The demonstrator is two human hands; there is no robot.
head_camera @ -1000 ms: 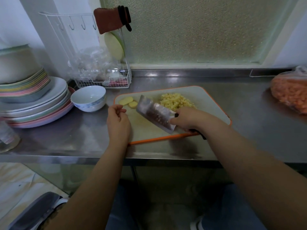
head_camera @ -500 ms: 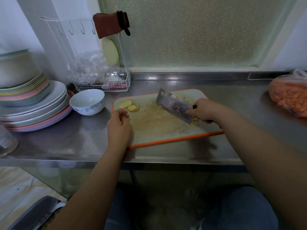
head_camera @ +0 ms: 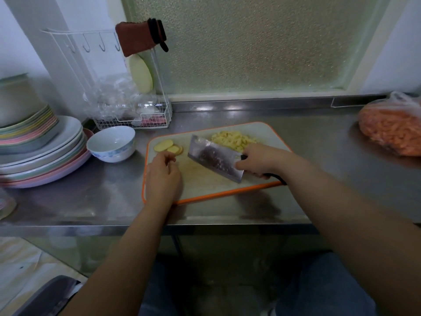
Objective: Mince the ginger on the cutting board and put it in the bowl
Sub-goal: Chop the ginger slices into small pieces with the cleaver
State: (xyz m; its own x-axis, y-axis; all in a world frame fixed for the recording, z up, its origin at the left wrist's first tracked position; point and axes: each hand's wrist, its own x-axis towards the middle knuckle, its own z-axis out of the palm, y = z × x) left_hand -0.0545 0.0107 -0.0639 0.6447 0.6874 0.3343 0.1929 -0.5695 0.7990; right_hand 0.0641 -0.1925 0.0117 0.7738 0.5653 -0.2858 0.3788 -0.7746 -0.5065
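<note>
An orange-rimmed white cutting board (head_camera: 205,197) lies on the steel counter. A heap of minced yellow ginger (head_camera: 232,139) sits at its far side. A few ginger slices (head_camera: 167,147) lie at the board's far left corner. My right hand (head_camera: 257,160) grips the black handle of a cleaver (head_camera: 214,157), blade tilted above the board's middle, just in front of the heap. My left hand (head_camera: 163,176) rests on the board's left edge with fingers loosely curled, holding nothing, just in front of the slices. A white bowl with blue pattern (head_camera: 111,143) stands empty left of the board.
Stacked plates and bowls (head_camera: 38,151) fill the far left. A white wire rack (head_camera: 134,119) with plastic wrap stands behind the bowl. A bag of orange pieces (head_camera: 391,131) lies at the right. The counter's front edge (head_camera: 159,224) runs below the board.
The cleaver swung from the board's far side back toward me and sits lower over the middle, uncovering the minced heap. My left hand stays at the board's left edge.
</note>
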